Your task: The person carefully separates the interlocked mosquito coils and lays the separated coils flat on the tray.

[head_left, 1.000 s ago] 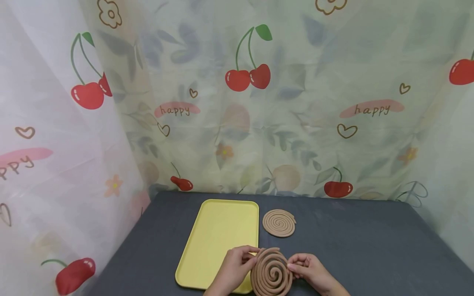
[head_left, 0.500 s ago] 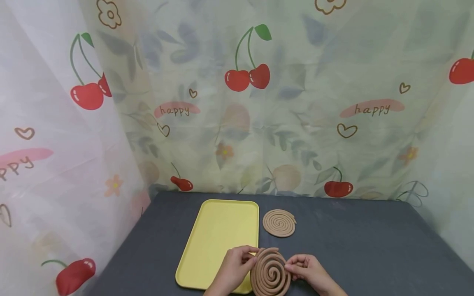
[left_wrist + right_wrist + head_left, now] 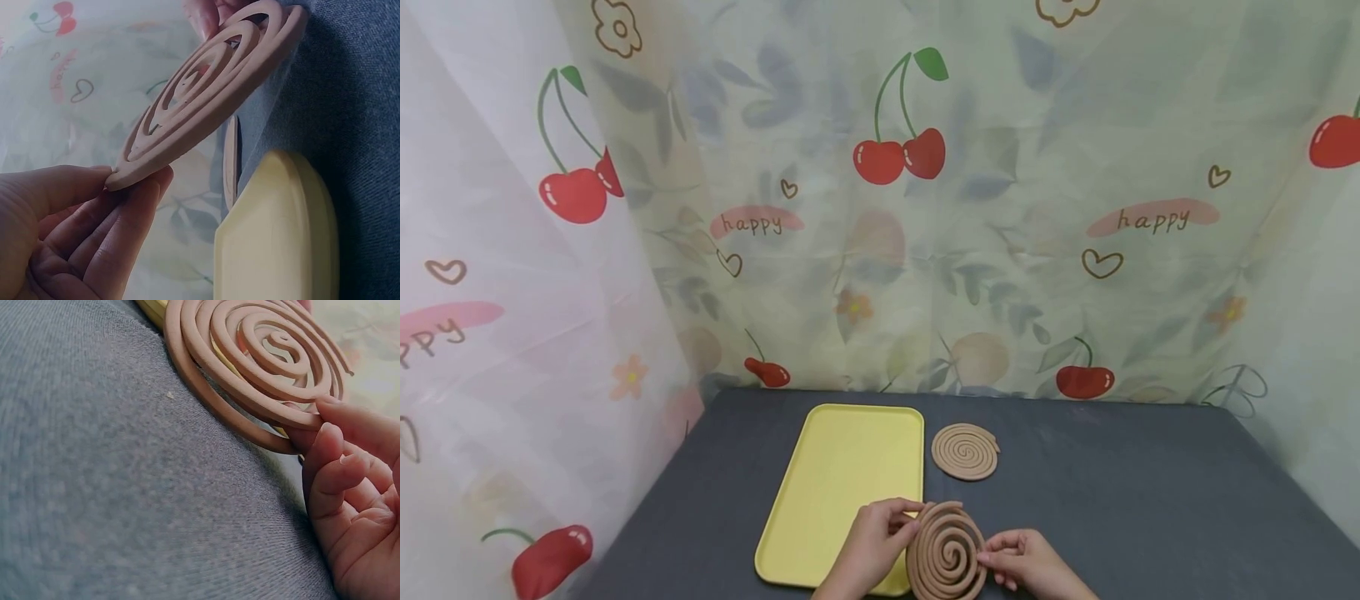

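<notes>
In the head view, a brown mosquito coil (image 3: 952,553) is held up at the front, its lower rim cut off by the frame. My left hand (image 3: 874,537) pinches its left edge between thumb and fingers, over the tray's right side. On the opposite edge, my right hand (image 3: 1032,560) pinches it with thumb and fingertips. Gaps show between several turns of the spiral, and in the right wrist view an outer strand of the coil (image 3: 231,422) hangs apart from the others. A second mosquito coil (image 3: 966,452), tightly wound, lies flat on the table behind.
A yellow rectangular tray (image 3: 842,475) lies on the dark table (image 3: 1120,483), left of the coils. A curtain (image 3: 970,275) printed with cherries stands along the back and sides. Blue-grey fabric (image 3: 112,475) fills much of the right wrist view.
My right hand has slid a little down and round the coil's right edge, and its grip now sits lower. The left hand keeps its hold and has hardly moved.
</notes>
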The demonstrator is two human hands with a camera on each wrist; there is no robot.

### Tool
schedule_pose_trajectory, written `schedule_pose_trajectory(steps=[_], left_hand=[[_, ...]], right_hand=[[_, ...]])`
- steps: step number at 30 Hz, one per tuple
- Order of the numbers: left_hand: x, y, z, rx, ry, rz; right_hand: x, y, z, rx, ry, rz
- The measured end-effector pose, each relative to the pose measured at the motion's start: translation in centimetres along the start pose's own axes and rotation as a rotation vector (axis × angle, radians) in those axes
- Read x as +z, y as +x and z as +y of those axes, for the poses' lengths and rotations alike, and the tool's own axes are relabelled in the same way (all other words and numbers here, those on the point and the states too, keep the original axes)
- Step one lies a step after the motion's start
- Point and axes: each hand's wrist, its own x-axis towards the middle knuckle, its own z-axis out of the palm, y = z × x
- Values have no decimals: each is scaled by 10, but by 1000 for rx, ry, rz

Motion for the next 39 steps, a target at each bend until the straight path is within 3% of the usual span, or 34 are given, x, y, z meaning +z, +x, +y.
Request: schedule_pose_trajectory(steps=[9,22,34,39], left_hand=[[0,0,-2,10,-9,-2],[2,-1,-4,6,-6,13],[3,1,-8,-48,-43,34],[3,1,-11,-100,-67,65]], right_hand=[[-2,-2,0,-28,26,-45],[-12,-5,8,-127,170,-221],[-14,-6,7,-122,216,-224],[-17,-10,7,-124,257,-200]])
